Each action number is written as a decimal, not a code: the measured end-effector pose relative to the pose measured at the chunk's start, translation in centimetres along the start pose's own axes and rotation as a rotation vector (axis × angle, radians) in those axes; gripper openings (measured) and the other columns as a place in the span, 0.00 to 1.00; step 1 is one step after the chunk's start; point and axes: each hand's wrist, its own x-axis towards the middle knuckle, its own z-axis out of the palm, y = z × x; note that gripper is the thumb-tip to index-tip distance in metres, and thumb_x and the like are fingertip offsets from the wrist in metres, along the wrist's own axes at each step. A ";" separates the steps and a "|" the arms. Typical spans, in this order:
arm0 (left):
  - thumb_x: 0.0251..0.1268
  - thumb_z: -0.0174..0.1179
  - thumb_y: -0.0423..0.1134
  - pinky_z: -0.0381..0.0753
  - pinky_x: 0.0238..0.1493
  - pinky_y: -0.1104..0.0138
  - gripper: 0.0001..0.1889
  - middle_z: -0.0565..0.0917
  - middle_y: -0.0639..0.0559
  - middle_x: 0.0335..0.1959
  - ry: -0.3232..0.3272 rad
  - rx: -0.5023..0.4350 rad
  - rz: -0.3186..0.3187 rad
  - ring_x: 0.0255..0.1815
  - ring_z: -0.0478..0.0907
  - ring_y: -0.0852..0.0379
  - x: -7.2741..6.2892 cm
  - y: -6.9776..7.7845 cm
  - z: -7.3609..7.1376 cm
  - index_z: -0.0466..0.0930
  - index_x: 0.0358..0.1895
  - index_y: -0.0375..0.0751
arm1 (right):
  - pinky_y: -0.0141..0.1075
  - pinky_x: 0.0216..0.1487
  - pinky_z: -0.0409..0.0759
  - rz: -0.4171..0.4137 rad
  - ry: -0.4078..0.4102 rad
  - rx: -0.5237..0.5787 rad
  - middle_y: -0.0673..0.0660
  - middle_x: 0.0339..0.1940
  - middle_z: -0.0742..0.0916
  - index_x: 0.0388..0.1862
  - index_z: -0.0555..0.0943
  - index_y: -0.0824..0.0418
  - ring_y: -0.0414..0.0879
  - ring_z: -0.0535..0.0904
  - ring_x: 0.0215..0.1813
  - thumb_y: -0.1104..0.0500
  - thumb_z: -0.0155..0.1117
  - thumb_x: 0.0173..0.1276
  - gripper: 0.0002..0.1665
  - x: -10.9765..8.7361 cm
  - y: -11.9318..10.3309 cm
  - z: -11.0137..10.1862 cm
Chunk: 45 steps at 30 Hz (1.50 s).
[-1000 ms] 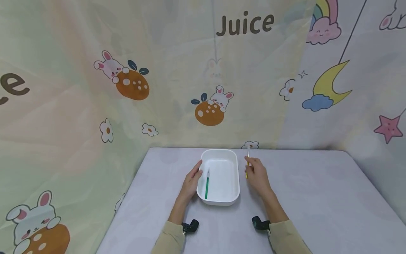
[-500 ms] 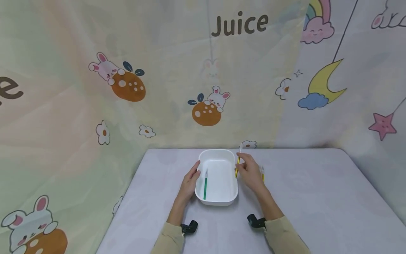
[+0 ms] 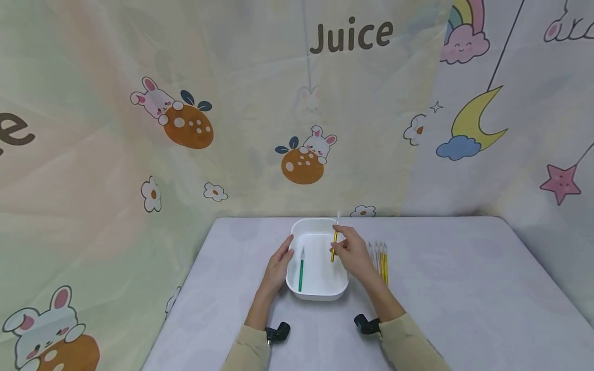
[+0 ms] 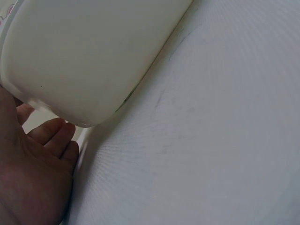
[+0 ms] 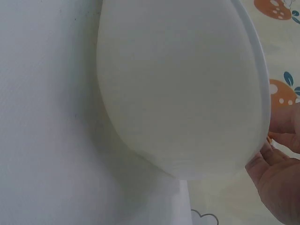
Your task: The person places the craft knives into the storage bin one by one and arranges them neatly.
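A white rectangular tray stands on the table in the head view. Inside it, on the left, lies a thin green-handled paintbrush with a pale tip. My left hand holds the tray's left rim; in the left wrist view that hand's fingers rest against the outer wall. Between thumb and fingers, my right hand pinches a yellow-handled paintbrush, pale end up, over the tray's right part. The right wrist view shows the tray's outer side, which hides most of that brush.
Several more paintbrushes, some yellow-handled, lie side by side to the right of the tray, partly hidden by the right forearm. A printed cloth hangs behind the table's back edge. Both wrists carry small black cameras.
My right hand has moved left with the yellow paintbrush, from beside the tray to over its right part. The brushes behind that hand have come into view. The left hand stays on the rim.
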 end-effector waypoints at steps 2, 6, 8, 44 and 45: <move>0.84 0.47 0.48 0.51 0.85 0.50 0.25 0.62 0.62 0.83 0.001 -0.005 0.006 0.86 0.53 0.55 0.0 0.0 0.0 0.64 0.80 0.62 | 0.33 0.35 0.86 0.002 -0.006 0.006 0.62 0.71 0.77 0.76 0.72 0.55 0.45 0.86 0.41 0.65 0.65 0.75 0.32 0.0 -0.2 0.4; 0.85 0.46 0.47 0.51 0.85 0.50 0.25 0.62 0.62 0.83 0.006 -0.003 -0.009 0.86 0.53 0.55 -0.1 0.0 0.1 0.64 0.80 0.63 | 0.33 0.36 0.86 0.000 -0.026 0.027 0.61 0.70 0.78 0.75 0.73 0.55 0.45 0.87 0.41 0.66 0.66 0.74 0.32 0.0 -0.5 1.1; 0.85 0.46 0.46 0.52 0.85 0.50 0.25 0.62 0.62 0.83 0.008 -0.003 -0.024 0.86 0.53 0.56 -0.1 0.0 0.1 0.64 0.80 0.64 | 0.31 0.36 0.85 -0.003 -0.040 0.033 0.60 0.69 0.79 0.75 0.73 0.56 0.44 0.86 0.40 0.66 0.66 0.74 0.32 0.1 -0.5 1.5; 0.85 0.46 0.46 0.52 0.84 0.47 0.25 0.61 0.61 0.83 0.004 -0.012 -0.020 0.86 0.52 0.53 -0.1 0.1 0.2 0.64 0.80 0.64 | 0.32 0.35 0.88 0.046 -0.162 -0.021 0.63 0.67 0.80 0.73 0.74 0.62 0.40 0.85 0.34 0.68 0.67 0.73 0.31 0.5 -0.8 5.5; 0.85 0.46 0.45 0.52 0.84 0.47 0.25 0.61 0.60 0.83 0.003 -0.015 -0.016 0.86 0.52 0.53 -0.1 0.0 0.2 0.64 0.80 0.63 | 0.32 0.35 0.88 0.048 -0.165 -0.025 0.62 0.67 0.80 0.73 0.74 0.62 0.40 0.85 0.34 0.68 0.67 0.73 0.31 0.5 -0.8 5.5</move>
